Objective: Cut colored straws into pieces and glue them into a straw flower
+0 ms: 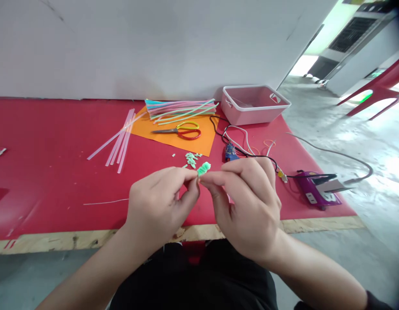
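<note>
My left hand (pixel 160 202) and my right hand (pixel 247 206) meet over the near edge of the red table (pixel 41 172). Both pinch a small green bundle of cut straw pieces (pixel 203 168) between thumb and fingertips. Just beyond the fingers, a little heap of loose green straw bits (pixel 192 159) lies on the red cover. Each hand's other fingers are curled in.
Scissors with yellow and red handles (pixel 183 129) lie on an orange sheet (pixel 186 137) with coloured straws (pixel 180 110) behind. Clear glue sticks (pixel 120 140) lie at the left. A white tub (pixel 254 103), a blue glue gun (pixel 230 152), cables and a purple power strip (pixel 318 191) sit right.
</note>
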Available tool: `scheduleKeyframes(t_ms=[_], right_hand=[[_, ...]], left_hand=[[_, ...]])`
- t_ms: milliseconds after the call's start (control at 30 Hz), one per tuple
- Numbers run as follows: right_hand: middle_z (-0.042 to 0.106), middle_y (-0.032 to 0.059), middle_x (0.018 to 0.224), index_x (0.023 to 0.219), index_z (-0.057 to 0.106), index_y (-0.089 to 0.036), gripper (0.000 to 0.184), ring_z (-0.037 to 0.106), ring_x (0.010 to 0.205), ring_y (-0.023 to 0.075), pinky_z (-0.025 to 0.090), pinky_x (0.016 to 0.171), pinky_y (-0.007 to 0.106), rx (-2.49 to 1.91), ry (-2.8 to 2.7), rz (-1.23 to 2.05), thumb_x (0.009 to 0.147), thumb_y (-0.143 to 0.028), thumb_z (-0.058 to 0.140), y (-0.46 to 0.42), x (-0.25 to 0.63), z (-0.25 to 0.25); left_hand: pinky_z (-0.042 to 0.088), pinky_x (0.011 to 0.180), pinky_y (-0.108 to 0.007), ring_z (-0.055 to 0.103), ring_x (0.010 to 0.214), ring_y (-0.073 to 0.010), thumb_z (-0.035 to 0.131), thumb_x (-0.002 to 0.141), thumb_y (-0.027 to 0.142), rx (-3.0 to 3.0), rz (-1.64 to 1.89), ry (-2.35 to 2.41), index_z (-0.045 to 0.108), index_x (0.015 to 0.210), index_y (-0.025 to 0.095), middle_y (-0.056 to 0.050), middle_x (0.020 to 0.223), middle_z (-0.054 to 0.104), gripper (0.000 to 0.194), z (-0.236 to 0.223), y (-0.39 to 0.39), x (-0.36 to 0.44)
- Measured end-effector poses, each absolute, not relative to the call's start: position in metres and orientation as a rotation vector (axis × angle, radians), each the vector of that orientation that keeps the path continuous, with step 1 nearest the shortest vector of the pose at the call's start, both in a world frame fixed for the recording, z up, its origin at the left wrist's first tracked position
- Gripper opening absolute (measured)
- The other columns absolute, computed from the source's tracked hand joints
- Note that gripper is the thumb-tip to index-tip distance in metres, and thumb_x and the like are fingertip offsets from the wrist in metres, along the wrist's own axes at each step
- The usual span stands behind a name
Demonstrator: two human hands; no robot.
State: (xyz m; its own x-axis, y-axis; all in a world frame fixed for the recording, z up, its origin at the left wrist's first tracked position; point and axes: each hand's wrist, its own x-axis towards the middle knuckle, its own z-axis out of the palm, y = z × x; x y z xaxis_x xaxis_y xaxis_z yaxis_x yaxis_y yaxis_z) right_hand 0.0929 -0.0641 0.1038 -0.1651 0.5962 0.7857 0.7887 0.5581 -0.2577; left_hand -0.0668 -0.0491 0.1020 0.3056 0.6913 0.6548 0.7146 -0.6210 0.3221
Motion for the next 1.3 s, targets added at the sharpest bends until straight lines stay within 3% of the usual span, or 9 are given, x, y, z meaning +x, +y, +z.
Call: scheduleKeyframes(t_ms=[200, 367, 467, 667, 800, 933, 1067, 1300], right_hand=[[0.056, 0.0008, 0.082, 0.088, 0.069, -0.021, 0.015, 0.054, 0.078, 0.0142, 0.046, 0.072, 0.032, -0.969, -1.419, 0.214, 0.081, -0.008, 0.066, -0.070, 0.075, 0.082], [0.054, -0.0015, 0.086, 0.086, 0.067, -0.025, 0.002, 0.055, 0.077, 0.0113, 0.049, 0.074, 0.028, -0.726, -0.911, 1.051, 0.085, -0.023, 0.067, -0.077, 0.054, 0.071], [0.056, -0.0016, 0.085, 0.084, 0.067, -0.024, 0.006, 0.056, 0.079, 0.0111, 0.050, 0.080, 0.028, -0.663, -0.798, 1.375, 0.081, -0.027, 0.071, -0.073, 0.053, 0.073], [0.055, -0.0035, 0.083, 0.083, 0.067, -0.023, 0.009, 0.051, 0.074, 0.0067, 0.047, 0.072, 0.017, -0.620, -0.879, 1.378, 0.080, -0.017, 0.073, -0.060, 0.068, 0.076], [0.058, -0.0013, 0.092, 0.099, 0.069, -0.026, 0.019, 0.055, 0.081, 0.0092, 0.049, 0.078, 0.024, -0.580, -0.940, 1.409, 0.081, -0.021, 0.072, -0.057, 0.074, 0.073], [0.059, -0.0016, 0.090, 0.089, 0.072, -0.027, 0.012, 0.056, 0.082, 0.0099, 0.050, 0.078, 0.026, -0.498, -1.021, 1.412, 0.079, -0.020, 0.074, -0.052, 0.080, 0.068], [0.059, -0.0034, 0.087, 0.088, 0.073, -0.029, 0.018, 0.057, 0.079, 0.0096, 0.051, 0.072, 0.026, -0.473, -1.114, 1.432, 0.074, -0.019, 0.078, -0.047, 0.086, 0.068], [0.060, -0.0012, 0.080, 0.085, 0.076, -0.026, 0.015, 0.058, 0.079, 0.0130, 0.051, 0.075, 0.031, -0.471, -1.361, 1.337, 0.073, -0.017, 0.079, -0.043, 0.095, 0.079]], left_hand=[[0.049, 0.058, -0.019, 0.060, 0.053, -0.0077, 0.064, 0.082, 0.017, -2.470, -1.420, -1.421, 0.067, 0.087, 0.020, 0.003, 0.069, 0.070, 0.007, 0.112, -0.064, -0.065], [0.050, 0.057, -0.018, 0.059, 0.052, -0.0079, 0.063, 0.081, 0.014, -2.466, -1.481, -1.334, 0.066, 0.082, 0.018, 0.002, 0.063, 0.067, 0.005, 0.115, -0.067, -0.065], [0.049, 0.057, -0.020, 0.058, 0.054, -0.0086, 0.062, 0.083, 0.013, -2.491, -1.478, -1.330, 0.065, 0.084, 0.018, 0.001, 0.065, 0.067, 0.007, 0.110, -0.064, -0.071], [0.046, 0.053, -0.022, 0.056, 0.053, -0.0090, 0.061, 0.083, 0.013, -2.586, -1.443, -1.268, 0.063, 0.086, 0.020, 0.001, 0.070, 0.068, 0.007, 0.103, -0.059, -0.078], [0.046, 0.052, -0.020, 0.057, 0.055, -0.0082, 0.060, 0.085, 0.014, -2.684, -1.513, -1.310, 0.063, 0.088, 0.020, 0.002, 0.071, 0.067, 0.008, 0.108, -0.060, -0.074], [0.043, 0.047, -0.020, 0.054, 0.053, -0.0082, 0.060, 0.085, 0.018, -2.888, -1.667, -1.542, 0.064, 0.086, 0.020, 0.003, 0.065, 0.063, 0.005, 0.117, -0.058, -0.074], [0.038, 0.040, -0.018, 0.048, 0.046, -0.0077, 0.062, 0.084, 0.025, -3.246, -1.716, -1.882, 0.065, 0.076, 0.019, 0.004, 0.055, 0.055, 0.010, 0.126, -0.050, -0.084], [0.037, 0.041, -0.016, 0.046, 0.044, -0.0057, 0.068, 0.078, 0.021, -3.768, -1.648, -2.258, 0.065, 0.068, 0.019, 0.004, 0.051, 0.055, 0.010, 0.132, -0.036, -0.094]])
